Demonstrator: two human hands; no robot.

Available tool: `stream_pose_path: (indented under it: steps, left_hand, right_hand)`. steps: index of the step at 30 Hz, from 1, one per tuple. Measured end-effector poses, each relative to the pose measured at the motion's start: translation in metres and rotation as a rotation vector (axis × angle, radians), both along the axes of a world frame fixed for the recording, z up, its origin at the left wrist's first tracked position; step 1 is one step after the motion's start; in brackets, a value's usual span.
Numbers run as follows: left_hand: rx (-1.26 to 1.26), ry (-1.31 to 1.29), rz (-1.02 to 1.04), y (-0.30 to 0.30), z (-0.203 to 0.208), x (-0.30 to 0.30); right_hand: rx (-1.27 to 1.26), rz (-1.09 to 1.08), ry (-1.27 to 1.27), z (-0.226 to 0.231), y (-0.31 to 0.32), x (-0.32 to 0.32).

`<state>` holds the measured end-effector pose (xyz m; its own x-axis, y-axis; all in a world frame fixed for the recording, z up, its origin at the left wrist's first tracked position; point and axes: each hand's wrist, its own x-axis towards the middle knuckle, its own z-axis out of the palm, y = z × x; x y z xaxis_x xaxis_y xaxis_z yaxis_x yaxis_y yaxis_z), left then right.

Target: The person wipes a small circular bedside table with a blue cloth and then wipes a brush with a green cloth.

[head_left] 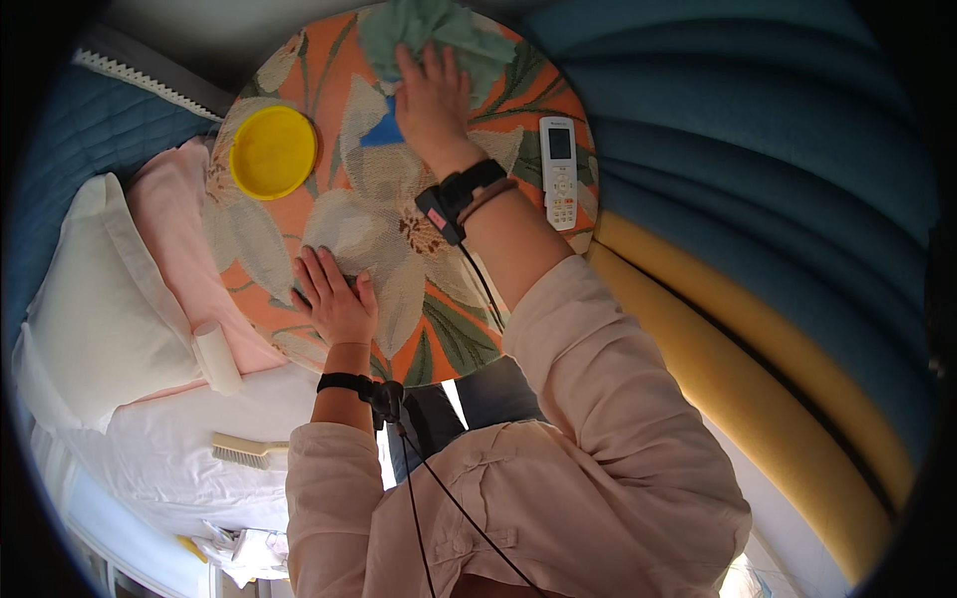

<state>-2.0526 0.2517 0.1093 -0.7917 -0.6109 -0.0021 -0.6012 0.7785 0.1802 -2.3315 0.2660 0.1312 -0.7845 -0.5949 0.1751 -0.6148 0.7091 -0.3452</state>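
Observation:
My right hand [434, 108] lies on a crumpled green cloth [488, 60] at the far edge of a round table. Its fingers are stretched out flat over the fabric, pressing on it rather than wrapped round it. Beside that wrist, a small blue piece [381, 130] shows on the table, partly covered by the hand and cloth. My left hand [337, 299] rests palm down on the near left of the tabletop [344, 219], fingers spread and holding nothing. Orange fabric with large pale flowers and green leaves covers the table.
A yellow round dish [273, 152] sits at the table's left, a white remote control [560, 174] at its right edge. Left of the table is a bed with a white pillow [110, 299], a lint roller [216, 357] and a brush [244, 450]. A blue padded sofa [758, 169] borders the right.

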Motion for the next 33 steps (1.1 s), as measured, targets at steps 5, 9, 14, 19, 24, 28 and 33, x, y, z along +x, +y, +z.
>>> stream_pose_path:
  steps: [5,9,14,19,24,28,33]
  left_hand:
    - [0.003,0.000,0.011,-0.005,0.000,0.008]
    - [0.042,-0.031,0.008,-0.005,0.002,0.009]
    - [0.040,-0.022,0.035,-0.002,0.006,0.001]
    - [0.020,0.020,0.018,0.000,0.003,0.000]
    - [0.005,0.035,0.041,-0.003,0.003,0.004]
    - [0.007,0.053,0.035,-0.003,0.008,0.000]
    - [0.002,0.076,0.042,-0.003,0.003,0.002]
  right_hand:
    - [0.078,0.381,-0.180,0.014,0.088,0.119]
    - [0.169,0.644,-0.352,0.020,0.195,0.178]
    - [0.209,0.262,-0.230,0.018,0.163,0.120]
    - [0.036,-0.003,-0.171,0.002,0.090,0.109]
    - [-0.024,0.399,-0.405,0.018,0.132,0.153]
    - [-0.265,-0.025,-0.060,0.014,0.189,0.105]
    - [-0.010,-0.342,-0.094,0.007,0.198,0.059]
